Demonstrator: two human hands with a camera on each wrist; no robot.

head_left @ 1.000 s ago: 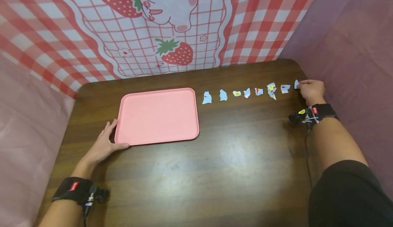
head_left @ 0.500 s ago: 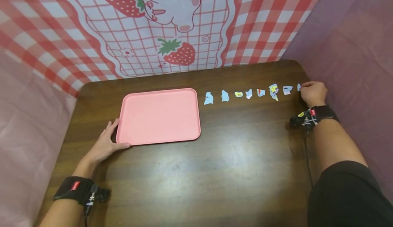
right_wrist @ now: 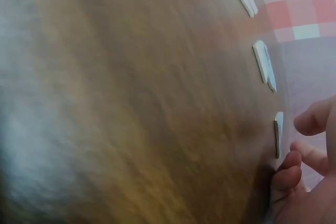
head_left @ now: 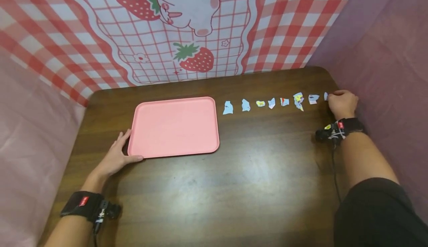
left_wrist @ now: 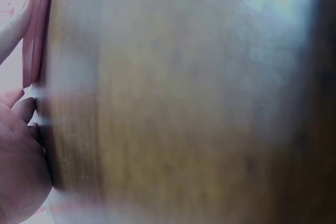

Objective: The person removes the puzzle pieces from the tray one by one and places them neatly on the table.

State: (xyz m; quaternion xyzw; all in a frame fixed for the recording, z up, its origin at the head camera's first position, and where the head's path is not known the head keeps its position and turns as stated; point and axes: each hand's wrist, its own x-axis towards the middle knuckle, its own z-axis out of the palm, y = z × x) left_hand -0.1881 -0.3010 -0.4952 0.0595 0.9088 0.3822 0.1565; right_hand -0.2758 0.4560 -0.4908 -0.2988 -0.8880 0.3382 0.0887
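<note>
A pink rectangular tray (head_left: pixel 174 128) lies on the brown table. My left hand (head_left: pixel 113 158) spans its near-left corner, the thumb along the near rim and straight fingers at the left side. In the left wrist view the thumb (left_wrist: pixel 17 30) rests against the tray rim (left_wrist: pixel 39 30). At the far right, my right hand (head_left: pixel 343 104) is beside the last small light-blue piece (head_left: pixel 326 96) of a row, partly covering it from above. The right wrist view shows that flat, irregular piece (right_wrist: pixel 279 135) on the table, thumb and index finger close by but apart from each other.
Several irregular flat pieces run in a row right of the tray, including a light-blue one (head_left: pixel 228 107), a yellow one (head_left: pixel 260 103) and a multicoloured one (head_left: pixel 298 101). A strawberry-print cloth (head_left: pixel 197 59) hangs behind the table; a pink curtain (head_left: pixel 378 61) borders the right.
The right hand has shifted slightly over the end piece, covering more of it. The left hand stays at the tray corner; the whole view has drifted a little.
</note>
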